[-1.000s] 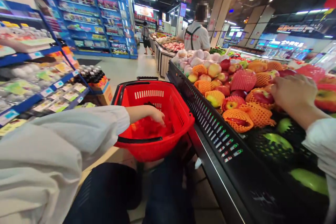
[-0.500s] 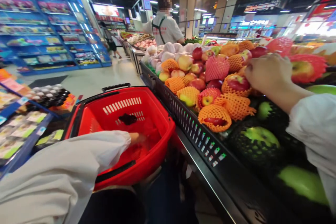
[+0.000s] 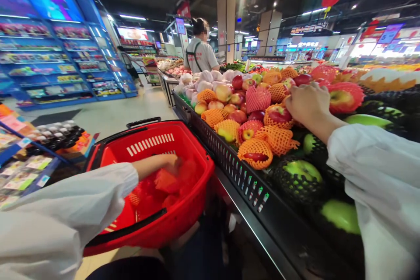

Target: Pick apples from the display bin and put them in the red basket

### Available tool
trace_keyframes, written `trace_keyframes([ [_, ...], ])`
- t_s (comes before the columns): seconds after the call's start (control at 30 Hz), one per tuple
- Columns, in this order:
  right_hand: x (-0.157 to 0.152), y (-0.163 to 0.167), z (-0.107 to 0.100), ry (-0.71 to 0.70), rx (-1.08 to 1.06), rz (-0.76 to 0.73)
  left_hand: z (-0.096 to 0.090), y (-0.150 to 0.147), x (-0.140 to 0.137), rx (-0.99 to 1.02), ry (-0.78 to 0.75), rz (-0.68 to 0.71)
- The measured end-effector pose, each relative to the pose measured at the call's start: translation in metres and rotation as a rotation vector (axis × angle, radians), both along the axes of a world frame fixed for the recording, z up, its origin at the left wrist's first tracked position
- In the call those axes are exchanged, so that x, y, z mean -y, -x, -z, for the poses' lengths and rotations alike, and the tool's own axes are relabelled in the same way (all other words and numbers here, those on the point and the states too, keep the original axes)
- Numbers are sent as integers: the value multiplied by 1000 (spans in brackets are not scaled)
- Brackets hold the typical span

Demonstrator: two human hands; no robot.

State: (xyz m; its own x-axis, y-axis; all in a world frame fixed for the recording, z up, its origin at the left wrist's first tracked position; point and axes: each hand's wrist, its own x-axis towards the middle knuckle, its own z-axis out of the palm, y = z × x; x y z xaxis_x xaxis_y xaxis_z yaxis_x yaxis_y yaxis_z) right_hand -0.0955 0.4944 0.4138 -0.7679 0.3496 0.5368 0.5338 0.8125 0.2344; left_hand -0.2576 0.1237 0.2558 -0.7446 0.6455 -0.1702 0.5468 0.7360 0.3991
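My left hand (image 3: 170, 164) reaches down into a red shopping basket (image 3: 197, 210) and touches red netted fruit (image 3: 164, 183) lying inside; its fingers are partly hidden. My right hand (image 3: 308, 103) rests on top of a pile of apples (image 3: 252, 118) in orange and red foam nets on a black produce stand (image 3: 249, 179). Its fingers curl over an apple in an orange net (image 3: 278, 116). Whether that apple is gripped is unclear. Both arms wear white sleeves.
Green apples in black nets (image 3: 302, 170) lie nearer me on the stand. A person in a white shirt (image 3: 201, 54) stands at the far end of the produce stand. Blue shelves (image 3: 65, 65) line the left, with bottles (image 3: 59, 133) low beside the basket.
The view has swung right and the basket sits lower left. My left hand has pushed deeper into the basket. My right hand has stayed on the apple pile.
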Motion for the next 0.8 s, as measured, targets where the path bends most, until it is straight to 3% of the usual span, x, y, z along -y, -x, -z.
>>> trace_keyframes([
  [0.07, -2, -1, -1, -39, -38, -26, -28, 21, 14, -40, 80, 1],
  [0.13, -5, -2, -3, -87, -81, -58, -59, 33, 27, -108, 53, -31],
  [0.23, -7, -4, -9, -151, -178, -110, -94, 20, 41, -71, -181, -58],
  [0.33, 1, -5, -18, -146, -295, -156, -106, -24, 46, -55, -595, -153],
  [0.43, 17, -5, -28, -49, -433, -241, -101, -67, 39, -115, -802, -195],
  [0.53, 36, -4, -38, 109, -480, -488, -100, -85, 23, -271, -864, -171],
  [0.67, 57, -2, -42, 305, -416, -827, -122, -71, -21, -522, -984, -138],
  [0.8, 60, 1, -37, 399, -384, -920, -152, -52, -94, -643, -1092, -124],
])
